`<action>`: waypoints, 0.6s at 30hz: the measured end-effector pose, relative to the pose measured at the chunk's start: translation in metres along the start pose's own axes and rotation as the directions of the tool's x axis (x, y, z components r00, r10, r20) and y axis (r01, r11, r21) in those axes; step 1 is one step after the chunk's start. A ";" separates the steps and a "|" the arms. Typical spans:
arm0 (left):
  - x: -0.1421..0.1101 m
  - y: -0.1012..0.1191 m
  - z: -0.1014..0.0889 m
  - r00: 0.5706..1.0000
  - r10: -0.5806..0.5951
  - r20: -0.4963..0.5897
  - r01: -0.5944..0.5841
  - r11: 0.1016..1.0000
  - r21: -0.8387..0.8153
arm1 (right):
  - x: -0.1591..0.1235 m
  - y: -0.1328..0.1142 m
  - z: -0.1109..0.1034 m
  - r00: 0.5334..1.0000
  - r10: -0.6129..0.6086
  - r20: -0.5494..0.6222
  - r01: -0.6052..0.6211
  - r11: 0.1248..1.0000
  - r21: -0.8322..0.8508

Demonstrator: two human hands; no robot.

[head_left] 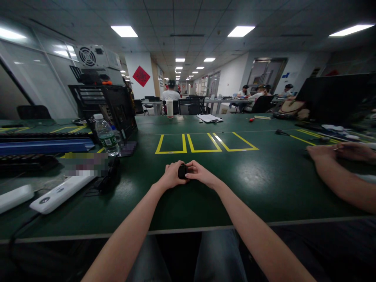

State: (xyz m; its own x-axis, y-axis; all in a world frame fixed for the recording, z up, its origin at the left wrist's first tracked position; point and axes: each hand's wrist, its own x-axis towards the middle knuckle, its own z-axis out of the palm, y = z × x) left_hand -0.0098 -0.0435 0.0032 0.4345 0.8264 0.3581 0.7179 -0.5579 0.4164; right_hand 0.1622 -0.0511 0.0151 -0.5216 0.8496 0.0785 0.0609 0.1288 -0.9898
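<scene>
Both of my hands meet at the middle of the green table (264, 184) around a small black object (182, 171). My left hand (171, 175) curls its fingers against the object's left side. My right hand (199, 173) pinches it from the right. The object is mostly covered by my fingers, and I cannot make out what it is. Just beyond my hands lie three yellow taped rectangles (202, 143) on the table top.
A water bottle (106, 136), black racks (111, 105), a blue bar (44, 146) and white devices (60, 194) crowd the left. A co-worker's arms (337, 172) rest on the table at right. A cup (169, 108) and papers (209, 118) sit far back. A monitor (335, 98) stands at right.
</scene>
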 end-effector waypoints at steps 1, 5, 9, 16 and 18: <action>0.000 0.000 0.000 1.000 0.003 0.000 -0.003 1.000 -0.002 | -0.001 -0.001 0.000 1.000 -0.002 0.013 0.002 1.000 0.006; -0.001 0.002 -0.003 1.000 0.008 0.008 -0.008 1.000 -0.016 | -0.001 -0.001 0.001 1.000 -0.005 -0.022 0.005 1.000 0.006; 0.000 0.003 -0.003 1.000 0.000 0.013 0.000 1.000 -0.013 | 0.004 0.006 0.001 0.996 0.024 -0.081 -0.024 1.000 -0.006; -0.001 0.003 -0.004 1.000 -0.017 0.018 0.017 1.000 -0.026 | 0.001 0.002 -0.002 1.000 0.019 -0.007 -0.019 1.000 -0.021; -0.001 0.003 -0.004 1.000 -0.009 0.019 0.009 1.000 -0.027 | -0.001 0.000 -0.002 1.000 0.011 0.007 -0.011 1.000 -0.024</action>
State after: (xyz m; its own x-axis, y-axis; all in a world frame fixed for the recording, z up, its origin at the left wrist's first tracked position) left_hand -0.0104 -0.0463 0.0074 0.4382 0.8326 0.3389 0.7069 -0.5520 0.4422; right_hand 0.1646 -0.0508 0.0154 -0.5272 0.8471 0.0669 0.0868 0.1319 -0.9875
